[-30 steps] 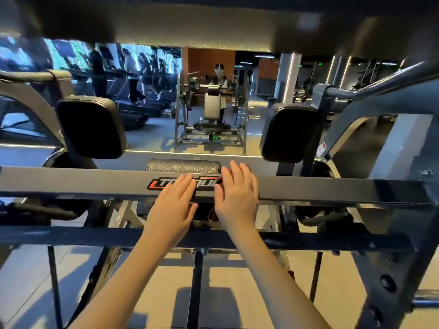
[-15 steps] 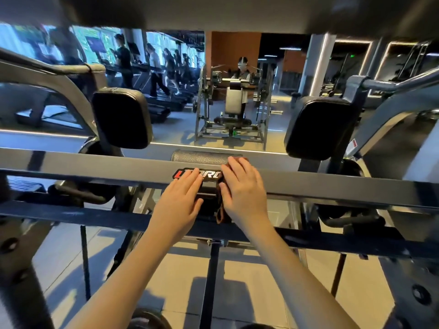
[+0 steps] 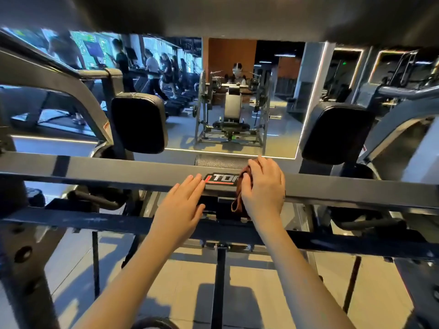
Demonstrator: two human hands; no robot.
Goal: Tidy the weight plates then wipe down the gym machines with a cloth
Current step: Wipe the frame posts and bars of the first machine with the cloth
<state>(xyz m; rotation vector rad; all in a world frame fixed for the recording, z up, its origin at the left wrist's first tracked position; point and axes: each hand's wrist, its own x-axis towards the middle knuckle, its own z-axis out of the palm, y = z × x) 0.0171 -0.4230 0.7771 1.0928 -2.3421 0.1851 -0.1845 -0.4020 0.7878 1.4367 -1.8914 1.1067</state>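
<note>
Grip: our right hand (image 3: 262,188) presses the brown cloth (image 3: 241,195) to the bar (image 3: 118,173); left hand (image 3: 181,205) flat, empty.
Change: cloth now showing, shifted right — we're wiping.

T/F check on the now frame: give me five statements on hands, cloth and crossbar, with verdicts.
1. The right hand presses a dark brown cloth against the grey metal crossbar. True.
2. The left hand grips the cloth. False: it lies flat and open on the crossbar, apart from the cloth.
3. The cloth covers the right end of the red and black logo plate. True.
4. Both black rectangular pads lie below the crossbar. False: they sit above it, one on each side.
5. The hands touch each other. False: the logo plate shows between them.
</note>
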